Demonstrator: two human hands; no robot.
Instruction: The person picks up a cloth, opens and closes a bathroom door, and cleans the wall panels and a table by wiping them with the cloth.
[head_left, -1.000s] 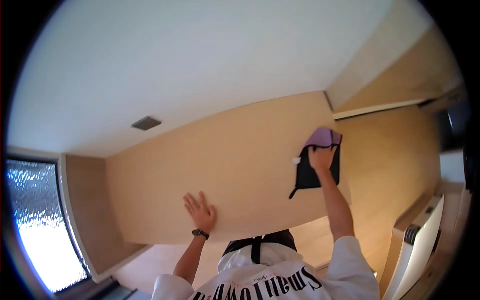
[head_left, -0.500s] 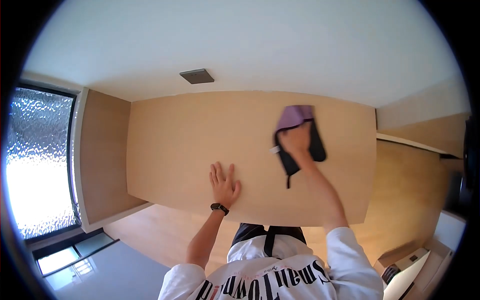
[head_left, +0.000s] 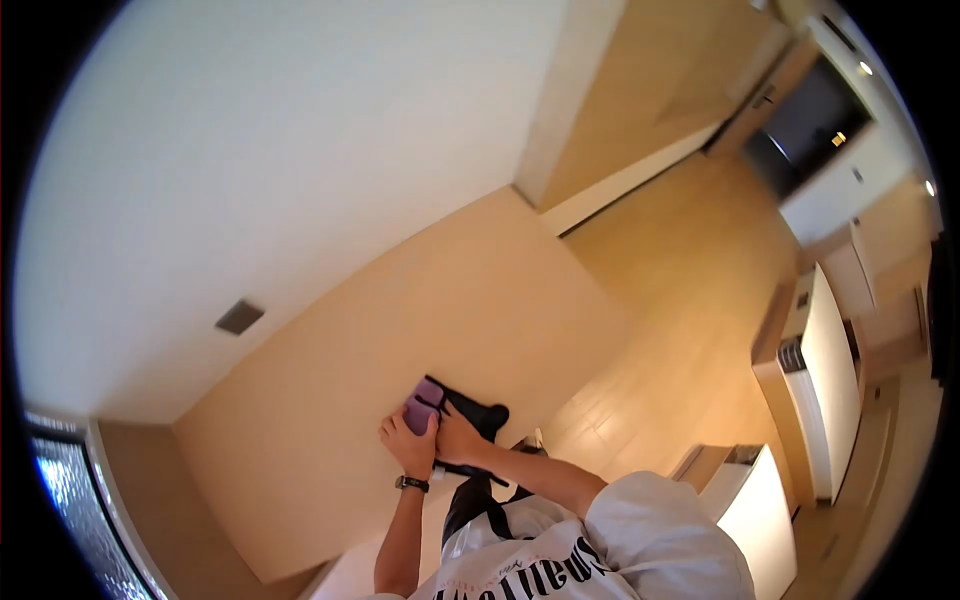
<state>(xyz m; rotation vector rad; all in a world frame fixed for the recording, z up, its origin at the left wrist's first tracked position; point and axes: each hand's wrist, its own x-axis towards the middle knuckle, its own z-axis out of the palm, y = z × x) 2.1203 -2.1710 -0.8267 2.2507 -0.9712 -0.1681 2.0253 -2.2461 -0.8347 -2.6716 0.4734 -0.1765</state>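
A purple-and-black cloth (head_left: pixel 424 395) lies over the near edge of the light wooden tabletop (head_left: pixel 380 330), its black part reaching toward my body. My left hand (head_left: pixel 408 442), with a dark watch on its wrist, is at the purple part, thumb and fingers curled on its near left side. Close on its right, my right hand (head_left: pixel 458 438) grips the middle of the cloth where purple meets black. Part of the cloth is hidden under both hands, and the right fingertips do not show fully.
A white wall with a grey square plate (head_left: pixel 240 317) borders the tabletop. On the right are a wooden floor (head_left: pixel 640 370), white-topped furniture (head_left: pixel 832 390) and a door (head_left: pixel 810 125) at the far end. A textured window (head_left: pixel 72 500) is at lower left.
My view has turned to the right. The right hand has drawn the cloth back from the far right of the tabletop to its near edge. My left hand has left the tabletop and joined it.
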